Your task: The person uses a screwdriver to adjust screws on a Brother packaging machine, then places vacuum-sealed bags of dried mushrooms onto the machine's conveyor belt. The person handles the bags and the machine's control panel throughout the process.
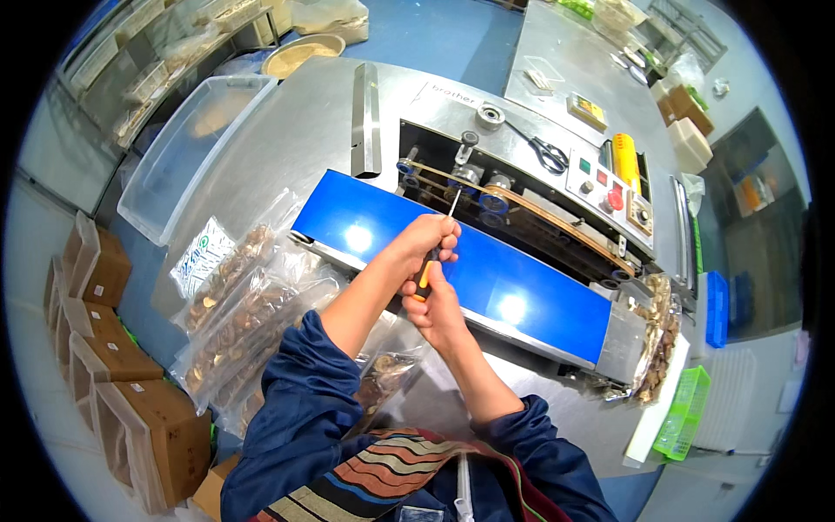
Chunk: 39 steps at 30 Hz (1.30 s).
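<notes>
My left hand and my right hand are both closed on a screwdriver with a black and yellow handle. The left one wraps the upper part, while the right one grips the handle below it. The thin metal shaft points away from me, its tip at or near a roller inside the sealing machine; whether it touches a screw is too small to tell. A belt and another roller with blue parts show in the uncovered housing. Beneath my hands runs the machine's blue conveyor belt.
Clear bags of dried brown pieces lie left of the conveyor; another bag sits at its right end. A metal cover strip, black scissors and a control panel lie beyond. Cardboard boxes stand at left.
</notes>
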{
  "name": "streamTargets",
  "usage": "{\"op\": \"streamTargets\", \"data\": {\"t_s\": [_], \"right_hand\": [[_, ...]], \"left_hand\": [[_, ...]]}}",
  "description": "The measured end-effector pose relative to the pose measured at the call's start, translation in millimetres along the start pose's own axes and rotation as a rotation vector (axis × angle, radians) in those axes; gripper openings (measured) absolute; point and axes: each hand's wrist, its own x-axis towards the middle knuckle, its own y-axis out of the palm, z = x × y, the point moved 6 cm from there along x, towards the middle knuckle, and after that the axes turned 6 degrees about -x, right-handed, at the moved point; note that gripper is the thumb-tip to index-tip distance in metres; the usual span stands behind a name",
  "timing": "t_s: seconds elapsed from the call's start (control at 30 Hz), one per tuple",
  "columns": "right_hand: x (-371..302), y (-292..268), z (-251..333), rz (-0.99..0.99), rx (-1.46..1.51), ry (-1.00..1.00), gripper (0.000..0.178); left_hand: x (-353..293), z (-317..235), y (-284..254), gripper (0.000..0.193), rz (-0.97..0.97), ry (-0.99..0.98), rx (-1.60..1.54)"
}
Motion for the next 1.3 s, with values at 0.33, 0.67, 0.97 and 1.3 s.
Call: {"op": "streamTargets", "data": {"t_s": [0.33,0.67,0.97,1.3], "right_hand": [[12,16,40,-0.539,-1.332,-0.362,0.041],[-2,3,0,-0.055,0.09,0.027,0.051],[-24,-2,57,-0.539,-1.305,-0.153,0.047],[-32,0,37,-0.394,-0.386,-0.16,0.029]], "left_hand": [[-13,-19,-12,0.024,-0.083,0.029,0.579],[-18,-5,4,0.014,-0.095,-0.066,0.245],[-1,22,35,0.021,0.487,-0.175,-1.065],[0,-1,16,0.027,0.048,0.056,-0.433]]}}
